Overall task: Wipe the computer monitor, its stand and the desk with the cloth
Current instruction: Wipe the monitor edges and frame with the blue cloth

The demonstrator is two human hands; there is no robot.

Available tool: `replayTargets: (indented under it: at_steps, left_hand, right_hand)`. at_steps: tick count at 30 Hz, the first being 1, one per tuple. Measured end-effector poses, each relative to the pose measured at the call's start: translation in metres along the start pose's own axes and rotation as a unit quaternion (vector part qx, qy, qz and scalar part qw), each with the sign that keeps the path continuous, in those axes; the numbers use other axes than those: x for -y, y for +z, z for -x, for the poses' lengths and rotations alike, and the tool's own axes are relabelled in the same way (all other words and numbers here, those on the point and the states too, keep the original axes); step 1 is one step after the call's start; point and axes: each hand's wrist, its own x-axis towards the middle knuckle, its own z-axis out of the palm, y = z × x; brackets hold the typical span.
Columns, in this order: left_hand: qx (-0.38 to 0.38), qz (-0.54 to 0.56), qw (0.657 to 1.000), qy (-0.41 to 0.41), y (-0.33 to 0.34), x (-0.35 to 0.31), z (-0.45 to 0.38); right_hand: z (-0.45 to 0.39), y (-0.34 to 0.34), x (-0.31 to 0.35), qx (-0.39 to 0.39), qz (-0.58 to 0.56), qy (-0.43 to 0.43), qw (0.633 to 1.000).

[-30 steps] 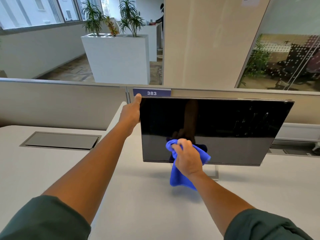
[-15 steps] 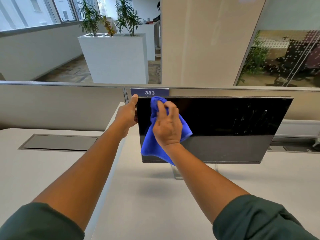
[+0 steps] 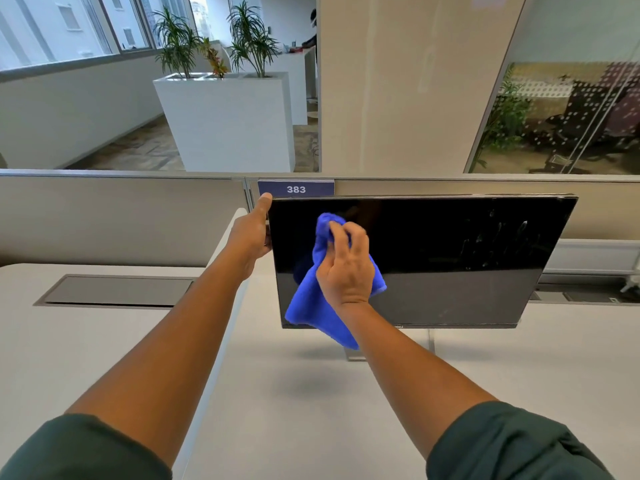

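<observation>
Right hand (image 3: 346,268), gripping the blue cloth (image 3: 311,306), has slid rightward from the monitor's (image 3: 450,258) upper-left corner toward its left-centre: screen wiping under way, smudges remain at right. Left hand (image 3: 251,235) grips the monitor's left edge. Stand (image 3: 356,355) and desk (image 3: 311,410) probably unwiped. White planter (image 3: 228,123) beyond the desk's far edge holds leafy plants.

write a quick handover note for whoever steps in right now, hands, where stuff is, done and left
Left hand grips the top left corner of the black flat-screen monitor, steadying it.
Right hand presses the bright blue microfibre cloth against the left part of the screen.
The monitor stands on its thin metal stand on the white desk.
Done: cannot tell how much is clean. Smudges show on the screen's right side.
Left: the rest of the screen, the stand, the desk.
</observation>
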Motion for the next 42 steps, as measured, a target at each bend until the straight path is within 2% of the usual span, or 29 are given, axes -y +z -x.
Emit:
replayTargets:
  at_steps: [2, 4, 9, 12, 14, 18, 22, 25, 27, 32, 35, 38, 42]
  left_hand:
    - [-0.002, 0.003, 1.000, -0.002, 0.000, 0.000, -0.001]
    - [0.000, 0.003, 1.000, -0.004, 0.000, 0.001, -0.002]
    - [-0.015, 0.004, 1.000, -0.014, 0.001, 0.000, -0.002]
    - [-0.025, 0.006, 1.000, -0.013, 0.004, -0.002, -0.001]
    - [-0.038, 0.010, 0.999, -0.004, 0.007, -0.004, -0.001]
    - [-0.059, 0.000, 0.998, 0.032, 0.011, -0.005, 0.000]
    - [-0.069, -0.006, 0.996, 0.056, 0.015, -0.006, 0.004]
    - [-0.086, -0.017, 0.993, 0.074, 0.017, -0.008, 0.005]
    - [-0.093, -0.025, 0.992, 0.081, 0.019, -0.010, 0.007]
    - [-0.110, -0.010, 0.993, 0.031, 0.025, -0.017, 0.007]
    - [-0.110, -0.027, 0.993, 0.028, 0.026, -0.015, 0.006]
    - [-0.111, -0.043, 0.992, 0.035, 0.025, -0.016, 0.007]
    - [-0.097, -0.022, 0.995, 0.007, 0.022, -0.021, 0.009]
  right_hand:
    - [-0.007, 0.000, 0.006, -0.033, -0.029, 0.054, 0.998]
    - [-0.011, 0.000, 0.017, -0.017, -0.026, 0.050, 0.998]
    - [-0.021, 0.001, 0.040, 0.124, 0.020, -0.117, 0.985]
    - [-0.024, -0.005, 0.031, 0.138, 0.030, -0.136, 0.981]
    - [-0.024, -0.012, 0.017, 0.116, 0.024, -0.098, 0.988]
    - [-0.029, -0.034, -0.025, 0.015, 0.009, 0.024, 1.000]
    - [-0.034, -0.051, -0.053, -0.081, -0.014, 0.143, 0.986]
    - [-0.036, -0.052, -0.052, -0.095, -0.034, 0.178, 0.979]
    - [-0.035, -0.052, -0.042, -0.062, -0.046, 0.156, 0.985]
    - [-0.031, -0.051, -0.019, 0.084, -0.051, -0.017, 0.995]
    - [-0.034, -0.055, -0.024, 0.094, -0.038, -0.050, 0.994]
    - [-0.036, -0.069, -0.046, 0.045, -0.033, 0.008, 0.998]
    - [-0.042, -0.090, -0.093, -0.091, -0.026, 0.184, 0.978]
